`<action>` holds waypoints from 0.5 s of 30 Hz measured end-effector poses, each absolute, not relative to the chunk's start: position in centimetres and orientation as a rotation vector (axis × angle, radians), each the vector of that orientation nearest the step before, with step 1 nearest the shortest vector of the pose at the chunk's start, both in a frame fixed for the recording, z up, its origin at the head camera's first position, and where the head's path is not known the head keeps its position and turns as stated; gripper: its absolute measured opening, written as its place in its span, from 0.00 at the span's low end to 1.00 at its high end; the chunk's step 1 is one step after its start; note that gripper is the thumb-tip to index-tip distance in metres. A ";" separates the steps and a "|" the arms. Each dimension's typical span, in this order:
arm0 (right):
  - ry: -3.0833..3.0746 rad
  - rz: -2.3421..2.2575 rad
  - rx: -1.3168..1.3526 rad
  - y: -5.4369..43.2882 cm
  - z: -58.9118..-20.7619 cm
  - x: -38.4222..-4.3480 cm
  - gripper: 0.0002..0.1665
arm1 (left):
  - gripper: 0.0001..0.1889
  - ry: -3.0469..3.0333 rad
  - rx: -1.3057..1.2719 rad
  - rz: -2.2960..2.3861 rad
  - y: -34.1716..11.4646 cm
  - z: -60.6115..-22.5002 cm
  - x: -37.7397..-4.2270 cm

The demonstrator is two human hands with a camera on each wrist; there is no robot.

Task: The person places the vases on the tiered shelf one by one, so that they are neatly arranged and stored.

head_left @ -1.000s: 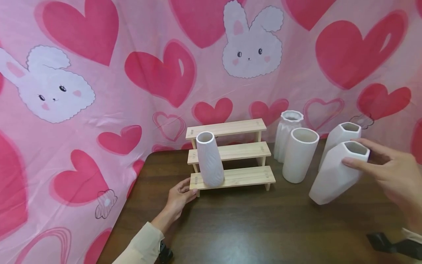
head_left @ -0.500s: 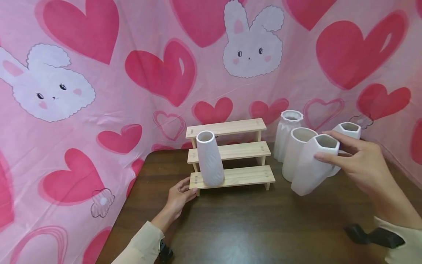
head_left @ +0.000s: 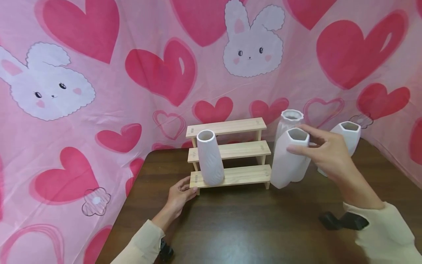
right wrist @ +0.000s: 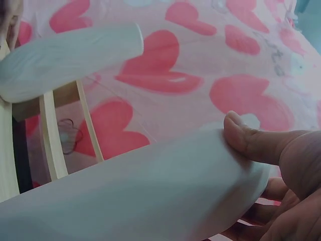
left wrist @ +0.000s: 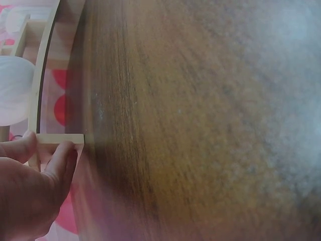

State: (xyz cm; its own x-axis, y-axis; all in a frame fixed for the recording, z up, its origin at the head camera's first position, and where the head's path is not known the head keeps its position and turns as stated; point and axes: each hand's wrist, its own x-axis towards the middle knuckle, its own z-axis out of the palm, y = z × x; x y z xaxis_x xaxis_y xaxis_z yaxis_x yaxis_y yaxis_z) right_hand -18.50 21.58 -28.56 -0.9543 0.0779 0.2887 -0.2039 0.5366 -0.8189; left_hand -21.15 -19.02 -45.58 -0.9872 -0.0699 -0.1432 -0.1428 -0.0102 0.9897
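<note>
My left hand (head_left: 179,196) holds the left end of the lowest step of a three-tier wooden display stand (head_left: 245,176). In the left wrist view its thumb and fingers pinch the stand's end by the leg (left wrist: 60,138). On that lowest step, toward the left, stands a tapered white textured vase (head_left: 211,161). With thumb and fingers near the rim, my right hand (head_left: 324,152) grips a faceted white vase (head_left: 284,165), tilted, close to the stand's right end. The right wrist view shows the thumb (right wrist: 243,138) against this vase's upper side.
Behind the held vase, a fluted white vase (head_left: 284,125) and a plain cylindrical one (head_left: 300,173) are partly hidden. Another faceted vase (head_left: 350,138) stands to the right, behind my right hand. A pink heart-patterned cloth (head_left: 211,84) hangs behind the brown table (head_left: 224,227).
My right hand has carried the faceted vase leftward, from the table's right side to beside the stand, now overlapping the cylindrical vase. The left hand has stayed at the stand.
</note>
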 end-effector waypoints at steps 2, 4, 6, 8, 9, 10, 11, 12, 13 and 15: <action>-2.484 1.386 0.118 21.0 -28.5 -18.8 0.43 | 0.29 2.174 -0.232 2.184 -19.0 -45.5 -21.2; -2.472 1.383 0.134 20.4 -28.5 -19.1 0.42 | 0.29 2.174 -0.232 2.179 -18.9 -45.5 -21.2; -2.462 1.378 0.167 19.7 -28.5 -19.4 0.41 | 0.29 2.176 -0.232 2.172 -18.9 -45.5 -21.2; -2.456 1.387 0.205 19.0 -28.5 -19.8 0.42 | 0.29 2.181 -0.235 2.173 -18.9 -45.5 -21.2; -2.459 1.391 0.221 18.7 -28.5 -20.0 0.42 | 0.29 2.184 -0.239 2.174 -18.9 -45.5 -21.1; -2.462 1.399 0.230 18.3 -28.5 -20.3 0.42 | 0.29 2.184 -0.243 2.176 -18.9 -45.6 -21.1; -2.455 1.420 0.255 17.9 -28.5 -20.5 0.42 | 0.29 2.186 -0.243 2.176 -18.9 -45.6 -21.1; -2.454 1.432 0.264 17.6 -28.5 -20.7 0.41 | 0.29 2.184 -0.247 2.178 -18.9 -45.6 -21.1; -2.451 1.448 0.273 17.2 -28.6 -21.0 0.40 | 0.29 2.186 -0.246 2.181 -18.9 -45.6 -21.1; -2.448 1.468 0.290 16.4 -28.6 -21.4 0.39 | 0.29 2.189 -0.243 2.180 -18.9 -45.6 -21.0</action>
State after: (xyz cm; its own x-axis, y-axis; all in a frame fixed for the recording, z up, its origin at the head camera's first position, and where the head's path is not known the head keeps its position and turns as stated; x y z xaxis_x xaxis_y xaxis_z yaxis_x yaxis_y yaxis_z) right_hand -21.38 16.44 -28.65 -0.9431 -0.0313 0.3311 -0.3068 0.4660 -0.8299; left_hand -21.03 -18.92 -45.55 -0.9868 -0.0806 -0.1404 -0.1407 -0.0020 0.9900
